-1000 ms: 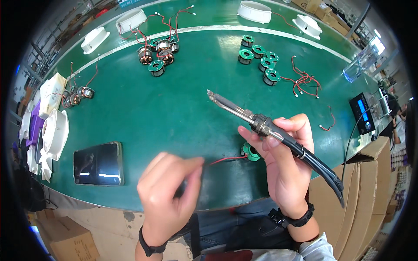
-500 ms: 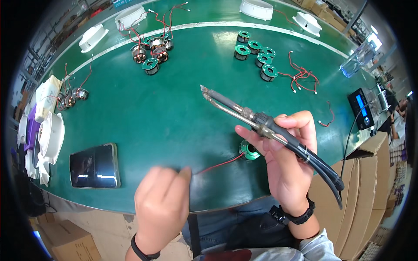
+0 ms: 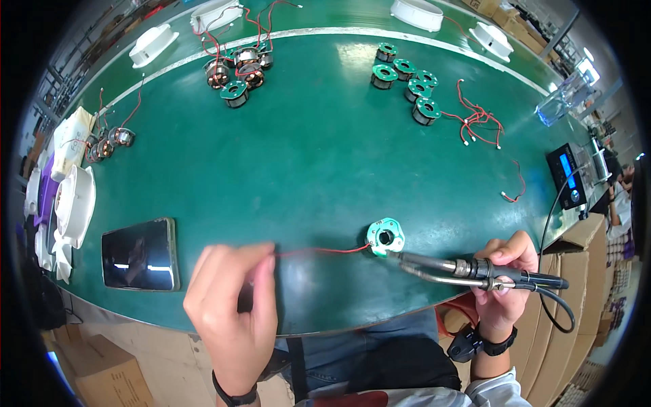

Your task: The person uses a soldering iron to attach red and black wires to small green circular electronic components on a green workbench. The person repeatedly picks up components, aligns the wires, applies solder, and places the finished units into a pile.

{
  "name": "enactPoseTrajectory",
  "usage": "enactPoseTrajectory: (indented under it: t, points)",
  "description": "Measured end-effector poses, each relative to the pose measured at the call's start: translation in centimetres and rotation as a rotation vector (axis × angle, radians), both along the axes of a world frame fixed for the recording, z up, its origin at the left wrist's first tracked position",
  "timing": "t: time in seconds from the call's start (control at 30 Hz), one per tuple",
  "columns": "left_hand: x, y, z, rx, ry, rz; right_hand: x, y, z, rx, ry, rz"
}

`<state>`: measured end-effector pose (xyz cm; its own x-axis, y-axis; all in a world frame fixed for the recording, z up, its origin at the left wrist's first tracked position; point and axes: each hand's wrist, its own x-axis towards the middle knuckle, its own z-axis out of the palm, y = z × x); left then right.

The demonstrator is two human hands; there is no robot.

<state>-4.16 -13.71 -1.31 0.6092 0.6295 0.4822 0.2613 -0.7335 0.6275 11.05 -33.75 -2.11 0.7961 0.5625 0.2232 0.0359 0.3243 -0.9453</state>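
Fingers point(image 3: 266, 264) of the left hand point(image 3: 227, 295) are drawn together, thumb against forefinger, and from where I watch they pinch the free end of a thin red insulated wire point(image 3: 319, 250). I see that wire run nearly straight to the right, across the glossy green surface point(image 3: 305, 169), to the left edge of a round green circuit board on a ring-shaped motor core point(image 3: 397, 238). This core lies flat, its centre hole facing up, between my two hands and well apart from the left one.

On my right hand point(image 3: 505, 298), the fingers are curled around the dark handle of a long soldering iron with a metal barrel and a slim metal tube alongside point(image 3: 468, 267). I have it nearly level, pointing left, its tip at the lower edge of the board; whether the two touch, I cannot tell. The core is just beyond that tip, and apart from the right-hand fingers themselves.

Left of my left hand lies a black rectangular phone point(image 3: 137, 255). Farther off, toward the upper right, I see a cluster of similar green-topped cores point(image 3: 418, 90) beside a tangle of red wires with white connectors point(image 3: 480, 122).
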Motion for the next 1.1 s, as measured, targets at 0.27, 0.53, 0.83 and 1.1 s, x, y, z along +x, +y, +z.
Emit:
enactPoseTrajectory:
  t: [0.27,0.53,0.83,1.1]
  points:
    - [0.53,-0.21,-0.34,0.038,-0.008,0.061,-0.36,0.65,0.12,0.009,-0.025,-0.033]
    - [0.21,-0.30,-0.72,0.019,0.001,0.097,0.28,0.80,-0.10,-0.095,-0.077,0.007]
    - [0.29,-0.27,-0.79,0.024,-0.009,0.088,0.32,0.86,-0.12,-0.092,-0.067,0.023]
    - [0.30,-0.26,-0.79,0.014,-0.017,0.084,0.12,0.98,0.09,-0.073,-0.027,-0.002]
